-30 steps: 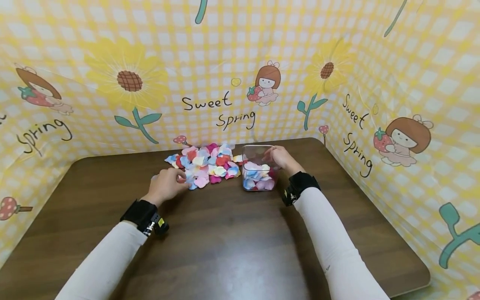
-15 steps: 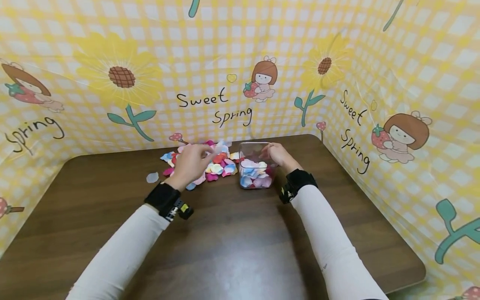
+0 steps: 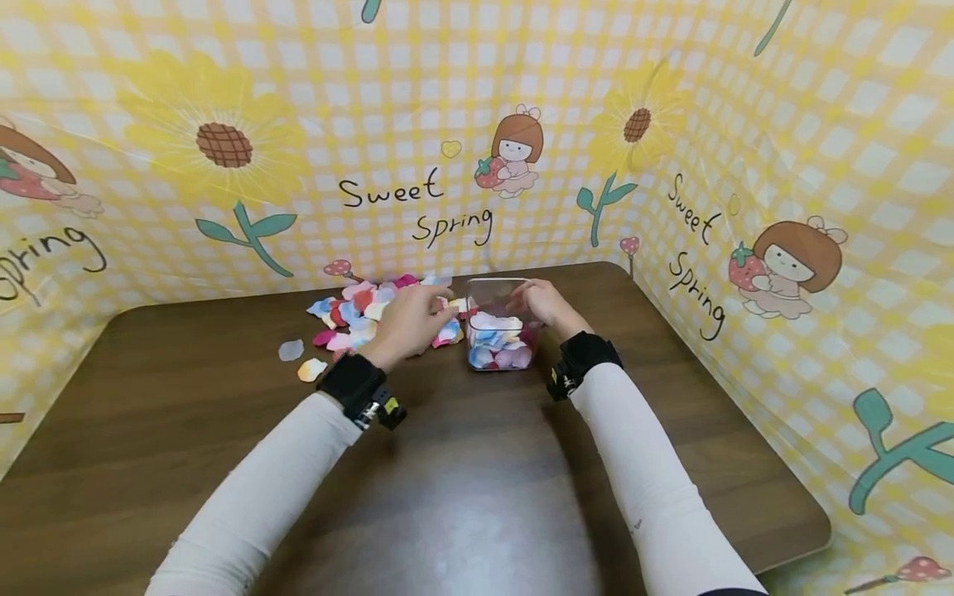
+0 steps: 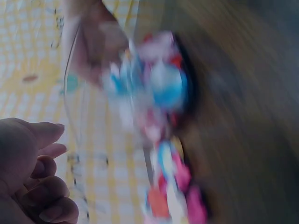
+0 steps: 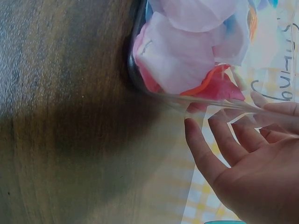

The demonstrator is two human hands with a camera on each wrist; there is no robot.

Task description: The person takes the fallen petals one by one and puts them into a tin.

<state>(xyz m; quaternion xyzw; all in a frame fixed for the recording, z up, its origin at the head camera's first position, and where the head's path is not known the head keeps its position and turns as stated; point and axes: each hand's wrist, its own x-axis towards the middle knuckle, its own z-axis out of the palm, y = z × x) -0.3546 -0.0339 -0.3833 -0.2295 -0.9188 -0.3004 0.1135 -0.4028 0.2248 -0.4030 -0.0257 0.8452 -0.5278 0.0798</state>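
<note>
A clear plastic box [image 3: 501,352], partly filled with pastel and red fabric petals [image 5: 182,51], stands upright towards the back of the table. My right hand [image 3: 550,305] grips its right side wall near the rim, fingers bent against the plastic. To the left of the box, my left hand [image 3: 411,324] is over the heap of loose petals [image 3: 350,314] and covers part of it. In the left wrist view its fingers [image 4: 51,189] are loosely curled, thumb and forefinger near each other, with nothing seen between them. The petals look blurred there.
Two single petals, one whitish [image 3: 291,351] and one cream-yellow [image 3: 311,370], lie left of the heap on the brown wooden table [image 3: 462,463]. A yellow checked cloth wall [image 3: 298,182] closes off the back and right side.
My left hand has moved right from the left edge of the petal heap towards the box, uncovering two single petals. The right hand keeps its hold on the box.
</note>
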